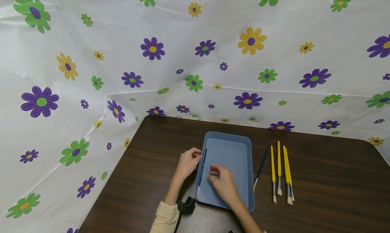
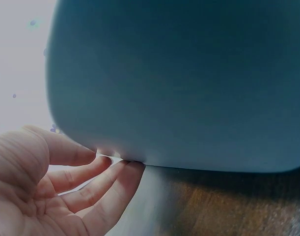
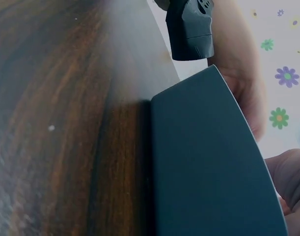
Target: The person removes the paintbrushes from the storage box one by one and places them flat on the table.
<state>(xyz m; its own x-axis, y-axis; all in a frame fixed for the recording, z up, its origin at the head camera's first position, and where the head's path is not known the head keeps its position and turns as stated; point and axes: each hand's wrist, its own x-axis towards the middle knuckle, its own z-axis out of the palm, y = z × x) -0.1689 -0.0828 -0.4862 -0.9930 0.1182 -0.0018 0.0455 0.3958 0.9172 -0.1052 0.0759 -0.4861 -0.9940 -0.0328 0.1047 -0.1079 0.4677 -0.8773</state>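
A blue-grey tray (image 1: 228, 148) lies on the dark wooden table. Inside it, along the left side, rests a thin dark paintbrush (image 1: 202, 172), bristles toward the near edge. My left hand (image 1: 187, 163) is at the tray's left rim; in the left wrist view its thumb and fingertips meet the tray's edge in a pinch. Over the tray, just right of the brush, my right hand (image 1: 224, 184) hangs with loosely bent fingers and nothing visible between them. The right wrist view shows mostly the tray's outer wall (image 3: 204, 162), which partly covers the right hand.
Right of the tray, a dark blue paintbrush (image 1: 262, 163) slants with its bristle end beside the tray wall. Several yellow-handled paintbrushes (image 1: 279, 162) lie further right, bristles toward me. A flowered white sheet (image 1: 170, 74) hangs behind the table (image 1: 146, 165).
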